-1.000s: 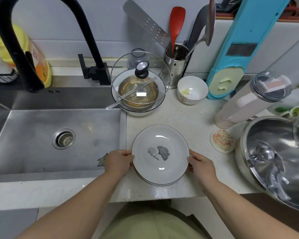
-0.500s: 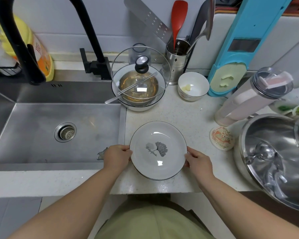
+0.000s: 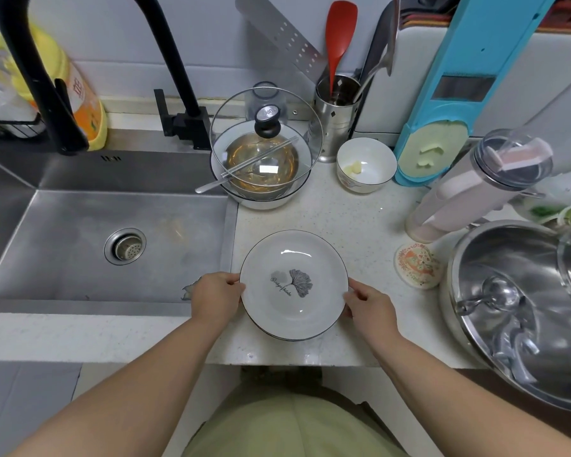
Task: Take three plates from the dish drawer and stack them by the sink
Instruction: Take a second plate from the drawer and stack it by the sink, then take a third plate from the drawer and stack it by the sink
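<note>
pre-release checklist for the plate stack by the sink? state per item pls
1. Both hands on the stack: left hand and right hand grip opposite rims of the top plate. Ok.
2. Stack beside the sink: it sits just right of the basin edge. Ok.
3. Stack fully on the counter: near rim is inside the front edge. Ok.
4. Plate count is three: only a second rim shows under the top plate. Cannot tell.
5. Plates aligned: lower rim peeks out slightly at the front. Cannot tell.
6. Clear of neighbours: apart from the lidded bowl and the coaster. Ok.
</note>
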